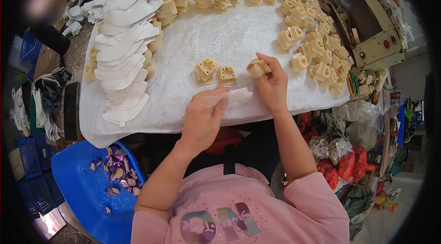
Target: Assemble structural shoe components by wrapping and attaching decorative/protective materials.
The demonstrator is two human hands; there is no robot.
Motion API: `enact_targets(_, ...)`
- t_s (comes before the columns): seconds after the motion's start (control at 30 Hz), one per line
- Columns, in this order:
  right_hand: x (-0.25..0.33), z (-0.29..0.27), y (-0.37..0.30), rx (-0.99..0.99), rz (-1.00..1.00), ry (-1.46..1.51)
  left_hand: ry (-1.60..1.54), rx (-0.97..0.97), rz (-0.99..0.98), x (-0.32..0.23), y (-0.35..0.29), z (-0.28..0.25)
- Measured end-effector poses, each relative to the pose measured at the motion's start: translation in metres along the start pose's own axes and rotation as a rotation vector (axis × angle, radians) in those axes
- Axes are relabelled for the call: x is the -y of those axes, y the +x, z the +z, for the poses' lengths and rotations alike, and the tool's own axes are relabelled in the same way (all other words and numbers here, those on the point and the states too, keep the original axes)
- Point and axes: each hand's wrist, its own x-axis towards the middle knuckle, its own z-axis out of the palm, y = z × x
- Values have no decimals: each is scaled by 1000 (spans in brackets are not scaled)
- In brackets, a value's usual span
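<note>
My left hand [203,114], near the front edge of the white-covered table [183,42], pinches a flat white cut piece [240,96] between thumb and fingers. In my right hand [274,84] is a cream-coloured hollow moulded part [258,68], gripped by the fingertips just above the cover. Two more parts of this kind stand between and beyond my hands: a pair-like stack [206,70] and a single moulded part [227,75]. To the left, a long overlapping row of white cut pieces [121,55] runs from far to near.
Many cream moulded parts [317,46] are heaped along the right and far table edges. A metal machine box [379,46] with a red button stands at the right. Below left is a blue bin [82,189] holding shiny purple pieces [120,170]. Red plastic bags [347,167] lie lower right.
</note>
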Motion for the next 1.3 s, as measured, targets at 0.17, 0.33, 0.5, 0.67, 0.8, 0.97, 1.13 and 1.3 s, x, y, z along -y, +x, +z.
enact_targets(0.17, 7, 2, -17, 77, -294, -391, -286, -52, -522, 0, -22, -25)
enact_targets(0.33, 21, -12, -24, 193, -211, -122, -938, -326, -468, -6, -34, -26)
enact_targets(0.5, 85, 12, -53, 262, -316, 289, -910, -393, -429, -6, -45, -26)
enact_targets(0.67, 80, 48, -67, 184, -474, 343, -1058, -348, -398, -30, -48, -28)
enact_targets(0.8, 71, 57, -66, 95, -648, 270, -1141, -289, -353, -35, -54, -35)
enact_targets(0.97, 74, 58, -66, 104, -668, 273, -1123, -264, -361, -38, -55, -37)
enact_targets(1.13, 74, 60, -69, 85, -646, 345, -1086, -245, -344, -36, -60, -36)
enact_targets(1.3, 70, 64, -68, 22, -693, 270, -871, -275, -349, -39, -62, -32)
